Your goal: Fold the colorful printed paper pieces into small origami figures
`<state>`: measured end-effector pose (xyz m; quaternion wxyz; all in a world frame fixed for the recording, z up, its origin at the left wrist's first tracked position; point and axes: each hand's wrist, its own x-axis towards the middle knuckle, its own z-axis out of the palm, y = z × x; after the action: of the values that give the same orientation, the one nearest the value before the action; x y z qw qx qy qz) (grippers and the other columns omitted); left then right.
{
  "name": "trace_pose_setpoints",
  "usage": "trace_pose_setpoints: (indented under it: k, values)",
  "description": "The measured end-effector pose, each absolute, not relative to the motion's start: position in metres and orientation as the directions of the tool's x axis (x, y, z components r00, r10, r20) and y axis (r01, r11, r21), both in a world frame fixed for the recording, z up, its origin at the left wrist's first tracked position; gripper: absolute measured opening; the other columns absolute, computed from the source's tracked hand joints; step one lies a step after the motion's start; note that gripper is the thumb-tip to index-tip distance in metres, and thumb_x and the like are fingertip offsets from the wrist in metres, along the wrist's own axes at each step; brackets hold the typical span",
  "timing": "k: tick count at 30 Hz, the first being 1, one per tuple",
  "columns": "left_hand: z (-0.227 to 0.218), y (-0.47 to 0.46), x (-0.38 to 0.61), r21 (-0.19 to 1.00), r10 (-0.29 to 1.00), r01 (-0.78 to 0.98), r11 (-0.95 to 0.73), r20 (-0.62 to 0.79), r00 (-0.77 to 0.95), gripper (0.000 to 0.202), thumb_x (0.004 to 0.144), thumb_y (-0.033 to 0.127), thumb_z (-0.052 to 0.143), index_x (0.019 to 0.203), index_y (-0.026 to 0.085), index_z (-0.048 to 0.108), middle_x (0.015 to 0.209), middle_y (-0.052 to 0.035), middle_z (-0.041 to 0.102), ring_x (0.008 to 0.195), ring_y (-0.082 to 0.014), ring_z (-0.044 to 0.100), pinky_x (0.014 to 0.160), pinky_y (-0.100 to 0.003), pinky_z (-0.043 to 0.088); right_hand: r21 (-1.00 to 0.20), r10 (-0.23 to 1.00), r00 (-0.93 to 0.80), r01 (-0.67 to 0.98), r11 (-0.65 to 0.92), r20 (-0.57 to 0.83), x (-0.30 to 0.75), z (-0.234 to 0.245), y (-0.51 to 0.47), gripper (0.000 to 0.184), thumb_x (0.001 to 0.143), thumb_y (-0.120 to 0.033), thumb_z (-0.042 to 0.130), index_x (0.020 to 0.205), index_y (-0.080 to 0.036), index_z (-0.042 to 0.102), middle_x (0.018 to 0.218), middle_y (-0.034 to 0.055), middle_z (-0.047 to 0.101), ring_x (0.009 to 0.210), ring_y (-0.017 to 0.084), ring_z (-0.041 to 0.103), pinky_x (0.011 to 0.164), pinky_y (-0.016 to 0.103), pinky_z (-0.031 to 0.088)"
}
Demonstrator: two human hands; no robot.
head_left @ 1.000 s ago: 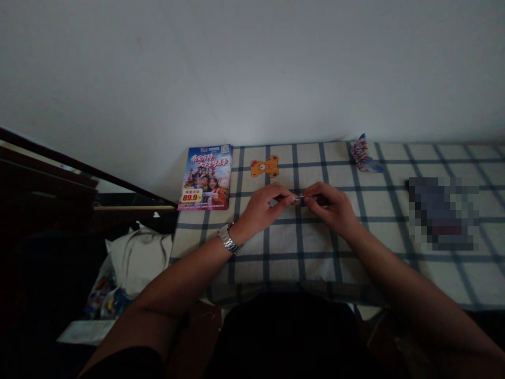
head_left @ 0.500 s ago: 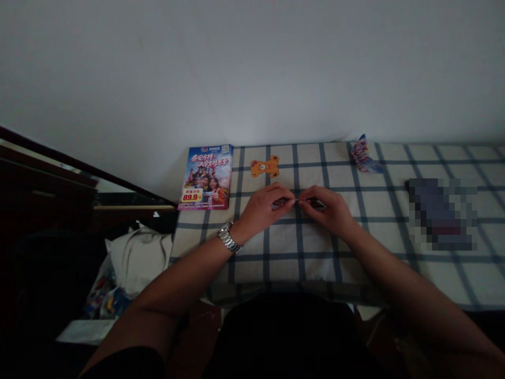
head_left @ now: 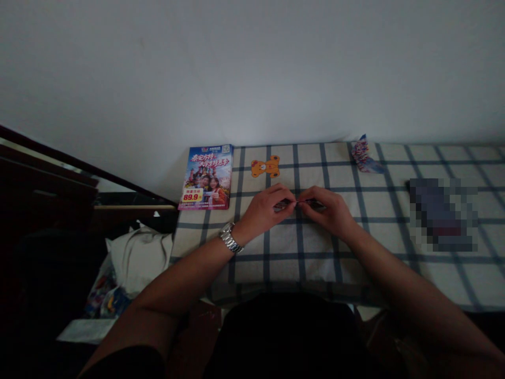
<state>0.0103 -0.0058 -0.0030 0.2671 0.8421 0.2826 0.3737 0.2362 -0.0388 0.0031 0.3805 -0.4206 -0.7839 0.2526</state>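
Observation:
Over the checked cloth, my left hand [head_left: 270, 206] and my right hand [head_left: 329, 209] meet fingertip to fingertip. Each is closed in a pinch with thumb against fingers. Between the tips shows a small thin pinkish piece [head_left: 299, 201], mostly hidden by the fingers and too small to name. Dark patterned bits show in the gaps behind both thumbs; I cannot tell whether they belong to it. A stack of printed leaflets [head_left: 207, 176] lies left of my left hand. Just beyond that hand is a flat orange bear figure [head_left: 265, 167].
The blue-and-white checked cloth [head_left: 276, 258] covers a surface against a pale wall [head_left: 252, 73]. A crumpled colourful wrapper [head_left: 365, 155] lies at the back right, and a blurred dark object [head_left: 437, 213] further right. A white bag [head_left: 138, 258] stands low on the left.
Almost nothing differs. Both hands stay pinched together at the same spot, with only a slight shift of the fingertips and the thin piece between them.

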Motion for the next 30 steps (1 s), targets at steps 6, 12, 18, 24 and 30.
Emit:
trace_pose_setpoints:
  k: [6,12,18,24,30]
  values:
    - [-0.0043,-0.0073,0.0117,0.666,0.671,0.269,-0.696,0.468,0.575,0.004,0.099,0.018,0.068,0.101,0.021,0.065,0.098,-0.0015,0.067,0.092,-0.0145,0.066,0.085,-0.029,0.055,-0.706,0.831,-0.382,0.448,0.549,0.404,0.2339,0.0051,-0.0391,0.009,0.098,-0.017,0.061,0.095,-0.023,0.065,0.092,0.0036,0.071,0.083,0.019,0.068,0.075,0.032,0.054]
    - [-0.0022,-0.0058,0.0109,0.651,0.664,0.270,-0.709,0.489,0.565,0.003,0.100,0.019,0.066,0.098,0.021,0.066,0.098,-0.0011,0.067,0.091,-0.0142,0.066,0.083,-0.029,0.055,-0.743,0.866,-0.340,0.454,0.492,0.366,0.2331,0.0031,-0.0401,0.006,0.100,-0.023,0.063,0.097,-0.024,0.067,0.091,0.0034,0.072,0.080,0.019,0.069,0.070,0.031,0.056]
    - [0.0017,-0.0038,0.0077,0.653,0.687,0.291,-0.699,0.500,0.528,0.004,0.100,0.019,0.066,0.097,0.021,0.066,0.096,-0.0007,0.067,0.089,-0.0135,0.066,0.082,-0.028,0.055,-0.775,0.907,-0.268,0.475,0.418,0.325,0.2376,0.0041,-0.0390,0.012,0.099,-0.036,0.069,0.104,-0.025,0.072,0.096,0.0049,0.077,0.084,0.021,0.073,0.074,0.034,0.062]
    - [0.0003,-0.0054,0.0084,0.665,0.691,0.284,-0.690,0.489,0.533,0.004,0.099,0.018,0.065,0.097,0.021,0.065,0.095,-0.0013,0.066,0.090,-0.0144,0.065,0.083,-0.029,0.055,-0.747,0.894,-0.270,0.491,0.448,0.358,0.2372,0.0053,-0.0392,0.011,0.099,-0.034,0.068,0.101,-0.024,0.073,0.094,0.0045,0.078,0.082,0.021,0.074,0.072,0.032,0.061]
    - [0.0005,-0.0073,0.0096,0.673,0.678,0.260,-0.692,0.482,0.556,0.004,0.101,0.023,0.067,0.103,0.021,0.065,0.098,-0.0018,0.067,0.091,-0.0147,0.066,0.085,-0.030,0.055,-0.710,0.869,-0.299,0.502,0.494,0.394,0.2363,0.0043,-0.0400,0.008,0.100,-0.030,0.066,0.100,-0.024,0.072,0.093,0.0042,0.078,0.084,0.021,0.074,0.073,0.033,0.061]
